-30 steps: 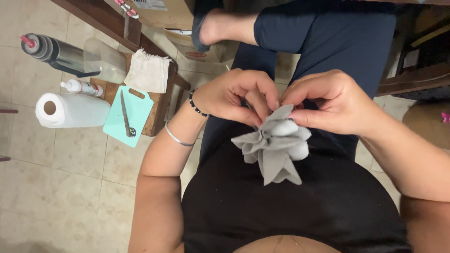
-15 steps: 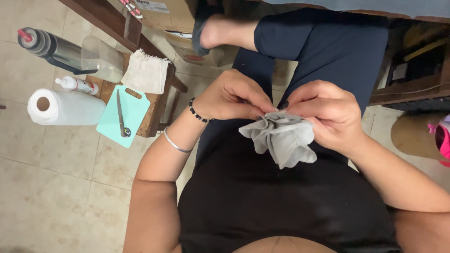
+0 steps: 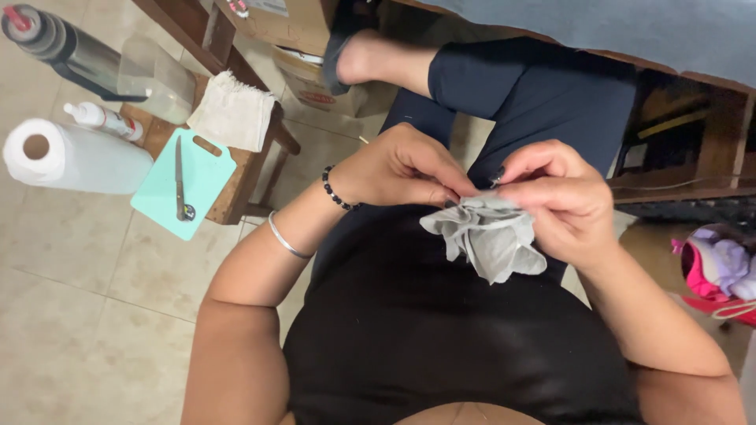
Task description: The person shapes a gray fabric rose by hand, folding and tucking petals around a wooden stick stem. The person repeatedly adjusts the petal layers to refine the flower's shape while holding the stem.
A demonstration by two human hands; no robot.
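Pinching a bunched grey cloth (image 3: 488, 240) over the lap, both hands meet in front of the black shirt (image 3: 441, 338). The left hand (image 3: 402, 169) is closed, its fingertips gripping the cloth's upper left edge; a bead bracelet (image 3: 335, 191) sits at that wrist and a silver bangle (image 3: 283, 238) lies further up the forearm. The right hand (image 3: 563, 197) is closed too, thumb and fingers nipping the top of the cloth, whose folds hang down below it against the shirt. Beyond the hands a leg in dark blue trousers (image 3: 535, 94) is crossed, with a foot (image 3: 370, 55) showing at the top. To the left, on the tiled floor (image 3: 71, 299), stands a low wooden stool (image 3: 236, 185) carrying a mint cutting board (image 3: 201, 197) with a knife (image 3: 179, 181) on it, and a folded white towel (image 3: 232, 110) beside that. A paper roll (image 3: 75, 157) lies just left of the stool, near a small white bottle (image 3: 102, 118) and a dark bottle (image 3: 63, 47). A pink bag (image 3: 713, 275) sits at the right edge
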